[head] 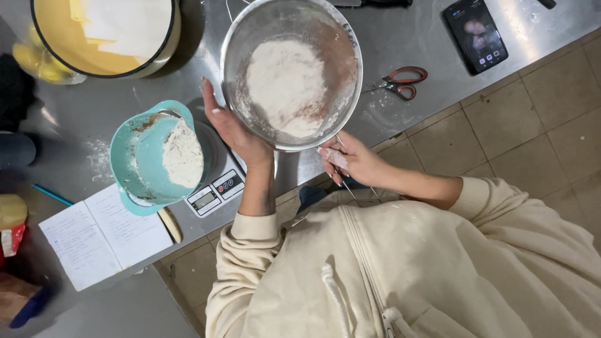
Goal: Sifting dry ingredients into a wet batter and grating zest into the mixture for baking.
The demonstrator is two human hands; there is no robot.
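Observation:
A round metal sieve (291, 72) holds a heap of white flour with brown powder around it, above the steel counter. My right hand (347, 159) grips the sieve's thin wire handle at its near edge. My left hand (231, 125) rests flat against the sieve's left rim, fingers apart. A teal bowl (141, 163) with flour and brown streaks sits on a small kitchen scale (216, 191) just left of my left hand.
A large yellow pot (56, 37) stands at the back left. Red-handled scissors (400, 81) and a dark phone (476, 34) lie to the right. An open notebook (100, 238) lies at the counter's near left. Tiled floor (532, 125) lies beyond the counter edge.

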